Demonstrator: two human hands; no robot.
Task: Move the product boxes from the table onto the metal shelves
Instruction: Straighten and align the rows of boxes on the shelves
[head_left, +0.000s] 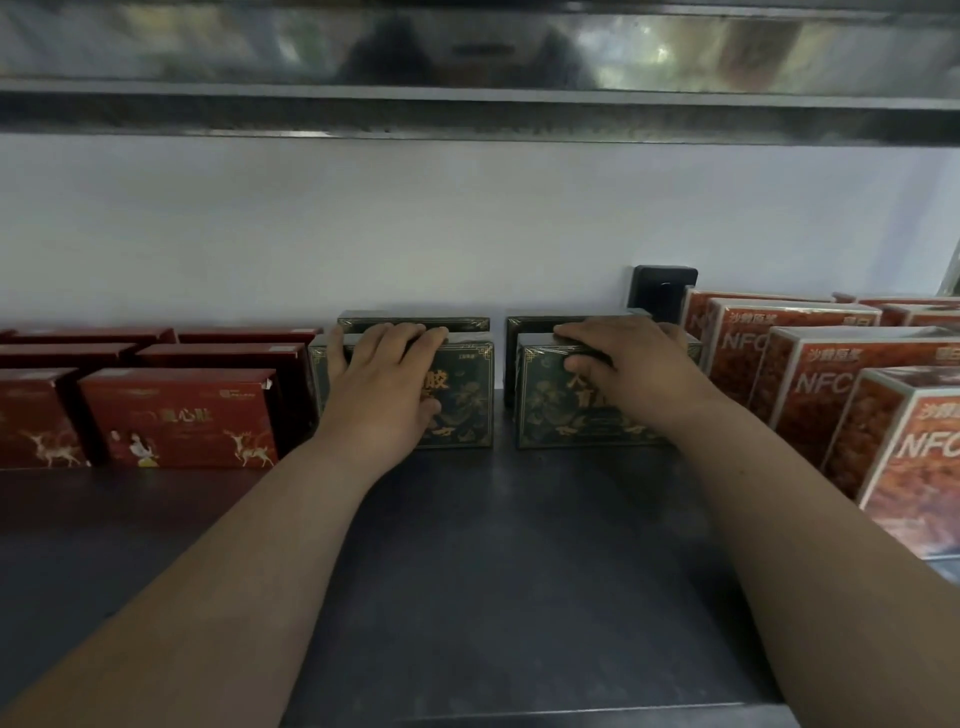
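On the shelf (467, 571), left hand (379, 384) and right hand (628, 369) grip green boxes (467, 410) (545, 410).

Right across the back there's a plain white wall (467, 218), stretching the full width of the view, smooth and evenly painted, taking on a faint bluish cast in this light. Low on it, right of centre, sits a small black wall fitting (661, 285), mounted flat, squarish with rounded corners and a darker detail in its face. It's possibly a socket or a switch, the light's too dim to call it, and its lower right part is hidden.
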